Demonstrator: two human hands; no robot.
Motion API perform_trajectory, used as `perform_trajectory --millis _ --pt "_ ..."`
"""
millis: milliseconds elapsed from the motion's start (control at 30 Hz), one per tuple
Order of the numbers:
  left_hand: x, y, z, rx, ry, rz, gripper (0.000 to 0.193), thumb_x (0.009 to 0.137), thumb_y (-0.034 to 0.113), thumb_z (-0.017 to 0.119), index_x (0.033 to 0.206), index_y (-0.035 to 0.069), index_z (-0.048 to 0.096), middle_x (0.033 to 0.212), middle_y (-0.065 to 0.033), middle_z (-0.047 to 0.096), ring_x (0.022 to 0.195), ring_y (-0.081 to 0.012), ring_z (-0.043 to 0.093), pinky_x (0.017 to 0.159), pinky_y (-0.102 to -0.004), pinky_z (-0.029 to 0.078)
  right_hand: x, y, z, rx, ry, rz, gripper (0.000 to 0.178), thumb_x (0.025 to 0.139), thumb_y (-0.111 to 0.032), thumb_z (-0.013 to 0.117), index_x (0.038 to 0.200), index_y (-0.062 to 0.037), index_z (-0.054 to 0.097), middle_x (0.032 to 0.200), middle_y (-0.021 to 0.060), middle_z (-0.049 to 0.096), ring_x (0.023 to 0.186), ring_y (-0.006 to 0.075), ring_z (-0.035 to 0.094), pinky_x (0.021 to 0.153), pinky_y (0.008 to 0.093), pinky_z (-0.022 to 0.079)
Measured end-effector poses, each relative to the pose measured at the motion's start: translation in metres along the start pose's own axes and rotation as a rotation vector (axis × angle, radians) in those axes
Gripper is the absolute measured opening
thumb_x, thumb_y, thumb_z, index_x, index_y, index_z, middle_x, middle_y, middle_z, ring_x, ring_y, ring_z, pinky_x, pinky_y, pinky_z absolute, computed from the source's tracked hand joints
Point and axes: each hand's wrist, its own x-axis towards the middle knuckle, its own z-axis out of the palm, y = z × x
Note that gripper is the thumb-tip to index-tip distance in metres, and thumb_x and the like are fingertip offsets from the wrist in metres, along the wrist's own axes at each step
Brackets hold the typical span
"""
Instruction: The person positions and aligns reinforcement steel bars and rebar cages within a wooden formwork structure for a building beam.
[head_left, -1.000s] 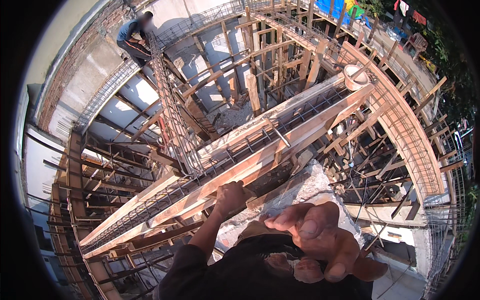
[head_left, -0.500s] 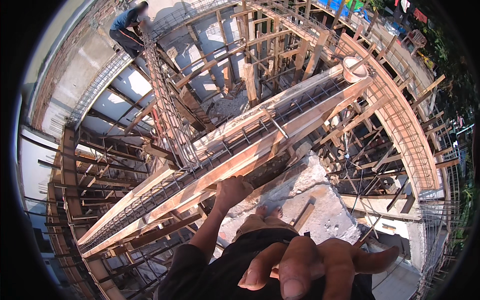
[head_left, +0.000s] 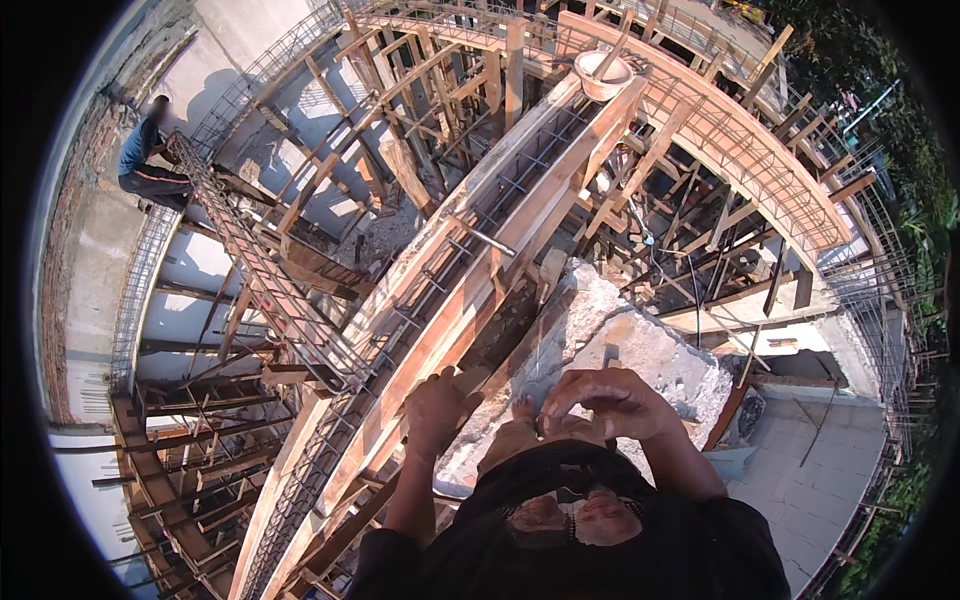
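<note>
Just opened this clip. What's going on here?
A person stands on a broken slab, left hand at the near edge of a timber form with a rebar cage inside. The right hand is apart from it, fingers curled; whether it holds anything is unclear. A bowl sits at the form's far end. Upper left, a co-worker has hands near the end of another cage.
</note>
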Motion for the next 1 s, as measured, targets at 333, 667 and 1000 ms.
perform_trajectory --millis 333,667,1000 --pt "0.014 -0.014 0.027 0.152 -0.191 0.005 0.065 0.083 0.062 0.063 0.111 0.003 0.059 0.100 -0.0248 0.066 0.089 -0.0418 0.069 0.079 -0.0518 0.054 -0.384 0.292 -0.027 -0.861 0.773 1.151 0.035 0.089 -0.030 0.058 0.110 -0.0041 0.067 0.112 0.0238 0.067 0.104 0.0438 0.064 0.089 0.0489 0.052" --pt "0.020 0.003 0.004 0.133 -0.274 -0.190 0.094 0.082 0.040 0.066 0.153 0.001 0.018 0.120 -0.0295 0.060 0.099 -0.0419 0.066 0.082 -0.0498 0.054 -0.331 0.318 -0.089 -0.306 1.228 1.000 0.031 0.090 -0.028 0.059 0.107 -0.0042 0.066 0.101 0.0187 0.066 0.091 0.0353 0.064 0.078 0.0442 0.052" --pt "0.030 0.010 0.023 0.263 -0.376 -0.463 0.099 0.075 0.047 0.071 0.154 0.012 0.022 0.131 -0.0256 0.055 0.114 -0.0422 0.061 0.093 -0.0569 0.050 -0.283 0.302 -0.292 -0.203 1.150 0.964 0.027 0.090 -0.026 0.061 0.105 -0.0042 0.066 0.089 0.0137 0.066 0.078 0.0268 0.064 0.067 0.0395 0.052"
